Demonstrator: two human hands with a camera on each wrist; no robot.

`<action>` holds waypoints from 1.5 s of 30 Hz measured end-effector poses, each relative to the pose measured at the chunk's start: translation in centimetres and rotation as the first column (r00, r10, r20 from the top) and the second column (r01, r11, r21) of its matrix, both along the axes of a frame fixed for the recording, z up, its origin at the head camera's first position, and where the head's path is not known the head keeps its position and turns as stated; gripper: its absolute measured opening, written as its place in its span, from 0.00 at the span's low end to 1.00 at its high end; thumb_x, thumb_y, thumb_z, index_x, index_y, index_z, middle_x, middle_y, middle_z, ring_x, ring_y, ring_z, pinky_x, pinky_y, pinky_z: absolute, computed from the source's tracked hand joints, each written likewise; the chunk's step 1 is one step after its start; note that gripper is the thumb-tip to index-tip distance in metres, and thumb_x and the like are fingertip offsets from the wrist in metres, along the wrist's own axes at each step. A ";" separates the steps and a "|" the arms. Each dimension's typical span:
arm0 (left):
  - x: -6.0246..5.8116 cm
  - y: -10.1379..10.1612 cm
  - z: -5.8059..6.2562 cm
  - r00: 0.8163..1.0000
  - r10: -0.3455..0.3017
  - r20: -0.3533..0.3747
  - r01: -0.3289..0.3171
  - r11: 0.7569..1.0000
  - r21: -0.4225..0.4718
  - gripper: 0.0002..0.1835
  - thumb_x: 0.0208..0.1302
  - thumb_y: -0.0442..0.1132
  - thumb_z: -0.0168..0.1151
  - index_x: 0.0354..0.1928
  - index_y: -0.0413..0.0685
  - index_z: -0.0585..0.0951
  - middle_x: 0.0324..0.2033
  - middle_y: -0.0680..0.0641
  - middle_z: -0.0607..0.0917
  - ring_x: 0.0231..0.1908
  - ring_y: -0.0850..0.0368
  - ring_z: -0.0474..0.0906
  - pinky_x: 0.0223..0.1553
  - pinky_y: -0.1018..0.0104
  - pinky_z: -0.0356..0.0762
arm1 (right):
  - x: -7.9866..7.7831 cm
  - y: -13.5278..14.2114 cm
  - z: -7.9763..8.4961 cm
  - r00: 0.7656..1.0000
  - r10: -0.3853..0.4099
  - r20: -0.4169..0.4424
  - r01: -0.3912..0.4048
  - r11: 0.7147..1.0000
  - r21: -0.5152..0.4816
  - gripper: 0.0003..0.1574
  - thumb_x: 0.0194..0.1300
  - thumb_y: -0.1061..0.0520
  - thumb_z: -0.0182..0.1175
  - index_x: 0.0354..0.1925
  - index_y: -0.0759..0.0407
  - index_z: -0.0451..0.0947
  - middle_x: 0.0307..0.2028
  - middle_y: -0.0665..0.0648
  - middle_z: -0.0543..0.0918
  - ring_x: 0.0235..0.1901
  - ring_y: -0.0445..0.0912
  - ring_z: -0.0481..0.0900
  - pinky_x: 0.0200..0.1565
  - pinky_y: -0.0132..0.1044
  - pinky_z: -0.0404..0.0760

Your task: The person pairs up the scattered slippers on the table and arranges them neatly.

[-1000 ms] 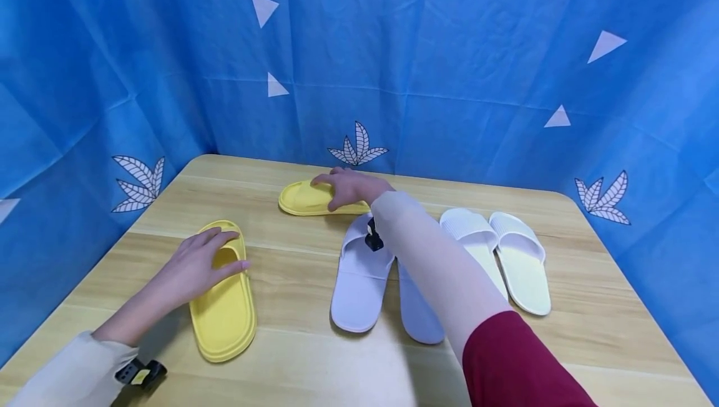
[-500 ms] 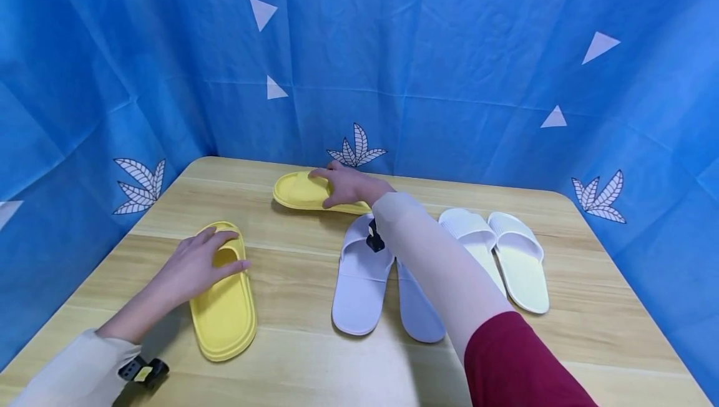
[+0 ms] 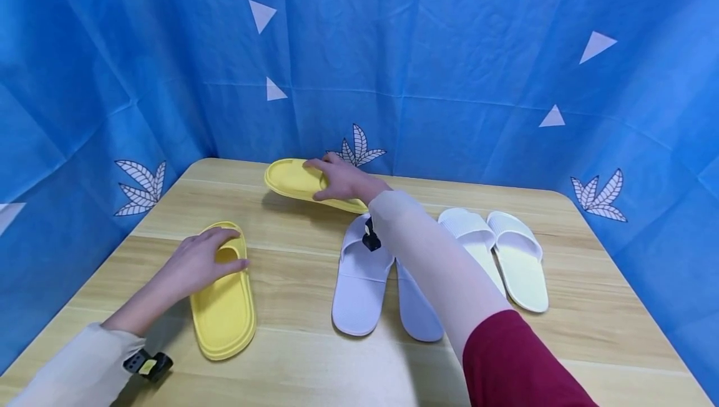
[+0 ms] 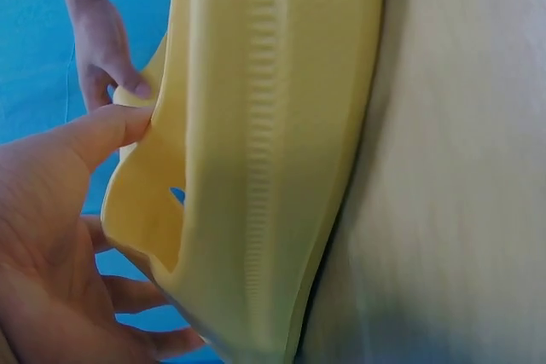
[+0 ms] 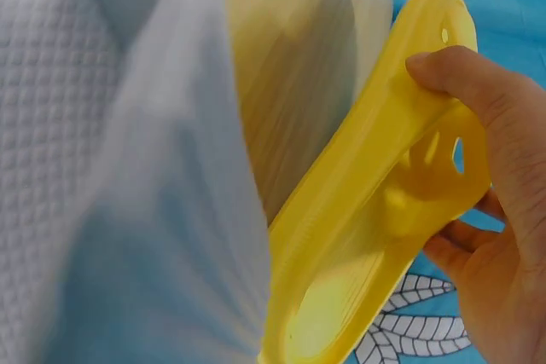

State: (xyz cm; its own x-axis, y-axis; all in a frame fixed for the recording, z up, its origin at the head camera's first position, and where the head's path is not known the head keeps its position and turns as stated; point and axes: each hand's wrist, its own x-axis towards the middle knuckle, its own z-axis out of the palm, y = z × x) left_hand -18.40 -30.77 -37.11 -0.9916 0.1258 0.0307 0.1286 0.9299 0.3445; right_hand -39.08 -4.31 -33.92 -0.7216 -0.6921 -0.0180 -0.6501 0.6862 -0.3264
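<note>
Two yellow slippers are in my hands. At the left of the table, one yellow slipper [image 3: 224, 319] lies with its heel towards me. My left hand [image 3: 193, 263] holds it across the strap, thumb at the strap's edge in the left wrist view and fingers along the far side. Near the back edge, my right hand [image 3: 345, 179] grips the other yellow slipper [image 3: 289, 179] across its strap part. That slipper lies crosswise and tilts, its left end raised over a shadow on the wood. In the right wrist view, the thumb presses its near side [image 5: 341, 193] while fingers curl beneath.
Two lavender slippers [image 3: 359, 301] stand side by side mid-table, partly under my right forearm. To their right is a pair of white slippers [image 3: 525, 276]. A blue patterned curtain [image 3: 449, 51] hangs behind and along both sides of the wooden table [image 3: 601, 326].
My right hand has raised the left end of the back yellow slipper off the table and shifted it slightly leftward. The left hand and its slipper stay in place.
</note>
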 end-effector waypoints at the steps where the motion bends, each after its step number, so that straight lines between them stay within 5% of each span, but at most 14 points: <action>1: 0.0 0.0 0.0 1.000 0.002 0.004 -0.002 1.000 -0.001 0.39 0.60 0.59 0.66 0.62 0.37 0.72 0.61 0.26 0.69 0.60 0.25 0.63 0.60 0.32 0.57 | 0.1 -0.2 0.1 1.000 -0.007 -0.004 0.007 1.000 -0.002 0.50 0.58 0.38 0.68 0.73 0.35 0.57 0.65 0.59 0.60 0.56 0.50 0.68 0.57 0.45 0.72; 14: -0.3 -0.4 0.0 1.000 0.009 0.029 -0.009 1.000 -0.009 0.43 0.57 0.67 0.64 0.64 0.41 0.72 0.63 0.28 0.70 0.59 0.23 0.61 0.58 0.30 0.58 | 1.6 -3.1 0.9 0.986 -0.160 0.051 0.161 0.987 -0.023 0.52 0.60 0.34 0.65 0.75 0.36 0.52 0.64 0.60 0.60 0.48 0.50 0.72 0.51 0.44 0.75; 21: -0.7 -0.7 0.4 0.999 -0.027 0.027 0.028 1.000 -0.001 0.40 0.57 0.62 0.67 0.62 0.39 0.73 0.61 0.29 0.72 0.61 0.27 0.62 0.60 0.33 0.56 | 2.2 -4.1 0.5 0.975 -0.217 0.044 0.217 0.976 0.007 0.52 0.60 0.30 0.61 0.75 0.36 0.51 0.68 0.59 0.60 0.59 0.56 0.69 0.58 0.48 0.73; 33: -2.0 -1.8 0.4 0.999 -0.037 0.032 0.037 0.999 0.007 0.40 0.58 0.61 0.67 0.63 0.38 0.73 0.62 0.29 0.71 0.62 0.28 0.62 0.60 0.33 0.54 | 3.8 -6.0 -0.1 0.965 -0.261 0.036 0.260 0.965 0.040 0.50 0.62 0.30 0.59 0.74 0.46 0.56 0.65 0.57 0.67 0.59 0.51 0.70 0.59 0.45 0.72; 40: -2.5 -2.2 0.6 0.999 -0.026 0.048 0.026 1.000 0.001 0.41 0.58 0.62 0.67 0.63 0.37 0.72 0.62 0.28 0.70 0.61 0.26 0.61 0.59 0.32 0.55 | 4.7 -6.9 -0.5 0.952 -0.305 -0.002 0.305 0.951 0.059 0.49 0.62 0.29 0.58 0.73 0.50 0.60 0.65 0.58 0.68 0.58 0.51 0.71 0.58 0.42 0.74; 45: -3.2 -2.4 0.9 0.999 -0.026 0.045 0.026 1.000 0.000 0.40 0.58 0.60 0.67 0.63 0.37 0.72 0.61 0.28 0.71 0.61 0.27 0.62 0.60 0.32 0.54 | 5.5 -7.9 -0.7 0.940 -0.329 -0.087 0.339 0.922 0.185 0.49 0.64 0.25 0.52 0.72 0.49 0.60 0.62 0.58 0.69 0.55 0.53 0.72 0.49 0.43 0.79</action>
